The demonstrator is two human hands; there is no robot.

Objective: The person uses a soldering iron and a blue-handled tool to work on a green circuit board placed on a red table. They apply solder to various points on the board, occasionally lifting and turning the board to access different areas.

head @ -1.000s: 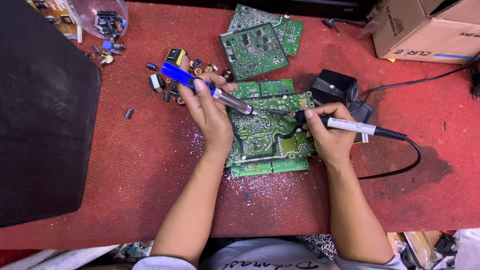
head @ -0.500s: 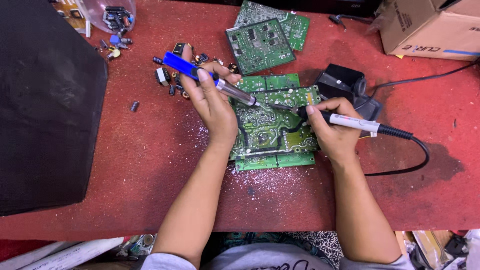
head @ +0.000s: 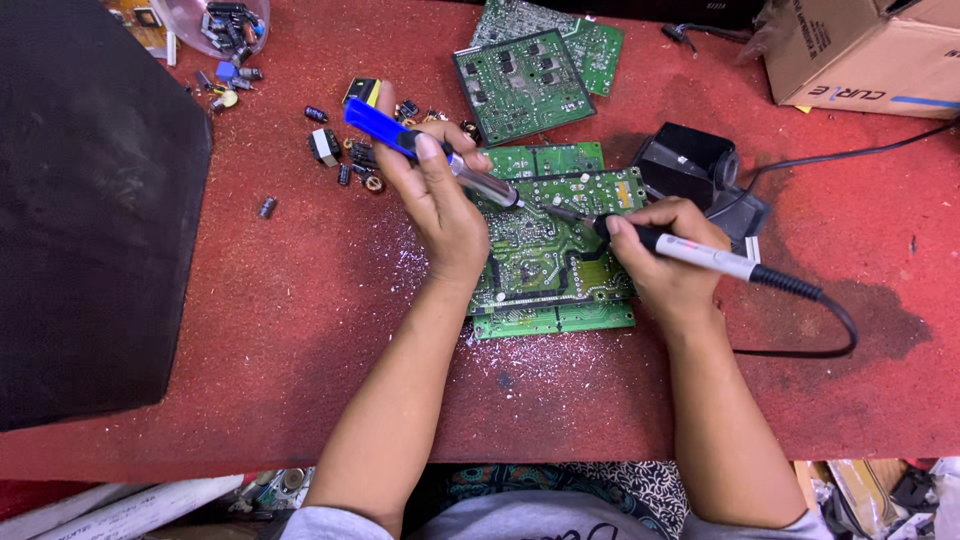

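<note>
A green circuit board lies solder side up on the red table, stacked on other green boards. My left hand grips a blue and silver desoldering pump, its tip resting on the upper part of the board. My right hand holds a soldering iron with a white and black handle. Its tip meets the board close to the pump's tip. The iron's black cord loops off to the right.
Two more green boards lie at the back. Loose small components are scattered left of my left hand, below a clear bowl of parts. A black iron stand, a cardboard box and a big black panel surround the work.
Both hands keep their tools on the board; the two tips have drawn a little closer together. The camera view has shifted slightly.
</note>
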